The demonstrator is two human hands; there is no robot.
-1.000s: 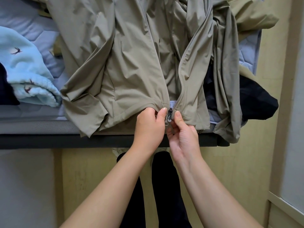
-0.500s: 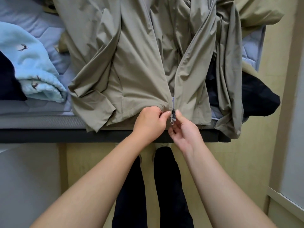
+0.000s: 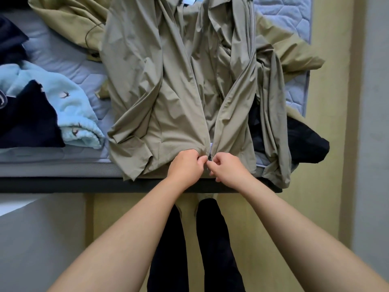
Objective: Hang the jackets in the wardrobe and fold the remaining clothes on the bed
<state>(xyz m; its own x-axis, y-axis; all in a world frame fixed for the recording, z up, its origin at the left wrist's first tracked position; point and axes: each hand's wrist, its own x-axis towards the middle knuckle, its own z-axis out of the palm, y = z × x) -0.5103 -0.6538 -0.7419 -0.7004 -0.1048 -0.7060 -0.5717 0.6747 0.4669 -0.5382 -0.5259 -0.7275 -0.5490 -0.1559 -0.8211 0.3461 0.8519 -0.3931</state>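
Mattress [image 3: 63, 57] carries the khaki jacket [image 3: 160, 81], spread front-up with its hem at the near edge, probably so the front can be closed before hanging. Left hand [image 3: 185, 165] pinches one hem corner and right hand [image 3: 228, 171] pinches the other (fingers curled tight), meeting at the zipper base [image 3: 209, 158] to seat it.

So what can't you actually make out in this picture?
Head view:
The zipper end: mostly covered by the left hand and right hand pinching the khaki jacket; joined or not, unclear.
Jacket collar: cut off by the top edge.
The black garment: largely under the jacket.
The wardrobe: out of frame.
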